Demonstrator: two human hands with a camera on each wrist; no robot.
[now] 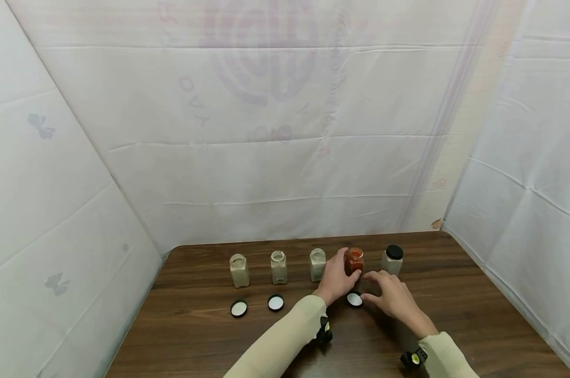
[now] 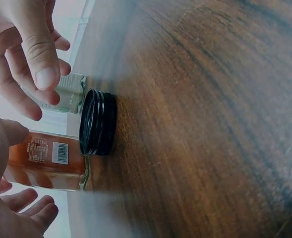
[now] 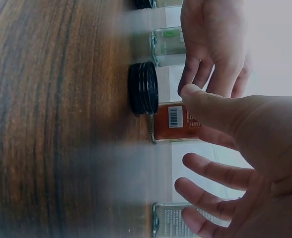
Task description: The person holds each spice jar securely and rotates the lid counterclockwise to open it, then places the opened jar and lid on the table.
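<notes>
My left hand [image 1: 335, 277] holds a glass jar of red powder [image 1: 354, 260] near its mouth, thumb on the front side and fingers round the other side. The jar stands uncapped on the table. In front of it a black screw lid [image 1: 354, 299] lies with its white inside up; the left wrist view shows the lid [image 2: 99, 122] right beside the jar's base. My right hand [image 1: 392, 295] hovers to the right of this lid, thumb and fingers spread and loosely bent, holding nothing. In the right wrist view its thumb overlaps the red jar [image 3: 173, 121].
Left of the red jar stand three uncapped jars of pale contents [image 1: 239, 273], [image 1: 279, 270], [image 1: 317, 266]. Two upturned lids [image 1: 239, 308], [image 1: 276, 302] lie before them. A capped jar [image 1: 392, 261] stands at right. White cloth walls [image 1: 266, 173] enclose the wooden table [image 1: 180, 336].
</notes>
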